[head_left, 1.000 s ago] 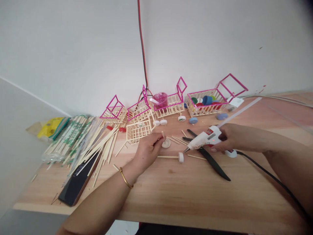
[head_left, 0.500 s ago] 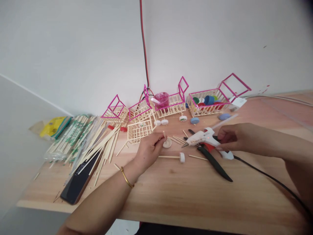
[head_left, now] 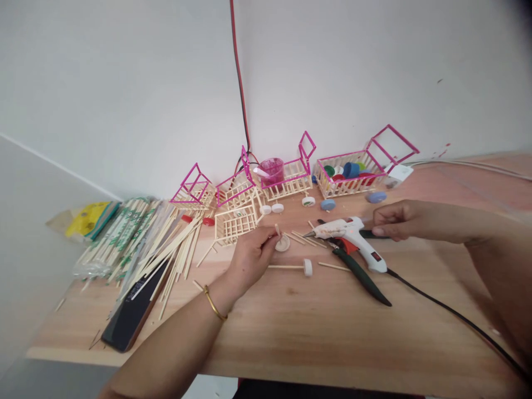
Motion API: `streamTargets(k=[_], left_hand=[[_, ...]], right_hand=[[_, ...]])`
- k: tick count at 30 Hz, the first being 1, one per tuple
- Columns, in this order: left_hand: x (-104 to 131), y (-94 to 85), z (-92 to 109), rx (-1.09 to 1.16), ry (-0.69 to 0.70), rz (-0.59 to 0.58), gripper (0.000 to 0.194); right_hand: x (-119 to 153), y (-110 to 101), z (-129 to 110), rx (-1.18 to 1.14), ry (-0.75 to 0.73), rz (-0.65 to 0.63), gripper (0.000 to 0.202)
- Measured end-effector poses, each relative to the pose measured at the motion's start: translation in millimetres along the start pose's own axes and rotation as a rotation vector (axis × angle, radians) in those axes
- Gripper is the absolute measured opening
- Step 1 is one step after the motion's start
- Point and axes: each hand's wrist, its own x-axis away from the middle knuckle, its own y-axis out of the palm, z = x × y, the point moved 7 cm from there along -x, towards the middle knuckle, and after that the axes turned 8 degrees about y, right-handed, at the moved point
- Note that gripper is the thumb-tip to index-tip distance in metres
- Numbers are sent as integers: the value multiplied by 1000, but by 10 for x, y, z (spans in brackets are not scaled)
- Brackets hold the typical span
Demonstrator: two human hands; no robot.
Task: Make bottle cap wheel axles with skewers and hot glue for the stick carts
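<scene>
Where wooden table (head_left: 291, 338) meets pale wall (head_left: 124, 83), left hand (head_left: 254, 256) pinches stick (head_left: 277, 228) (cap (head_left: 285, 244) at its foot); right hand (head_left: 397, 221) at pliers (head_left: 362, 277), grip unclear.

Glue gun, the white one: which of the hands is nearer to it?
Right. The right hand is just behind the glue gun, beside its grip; the left hand is farther off, beyond the nozzle, pinching a short stick at a round cap.
</scene>
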Motion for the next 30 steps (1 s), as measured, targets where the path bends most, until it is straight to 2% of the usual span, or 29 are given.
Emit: streamTargets(k=[3,8,20,30], left_hand=[[4,6,3,13,5,-5,19],[5,7,0,10,9,1,19],[11,5,8,17,-2,-6,19],[15,26,-12,4,0,-22,20]], right_hand=[[-29,10,-3,-129,-22,-70,52],[-68,-13,69,-234,16,-15,52],[-58,-4,-15,-240,27,25,54],[-78,1,30,-233,51,29,52]])
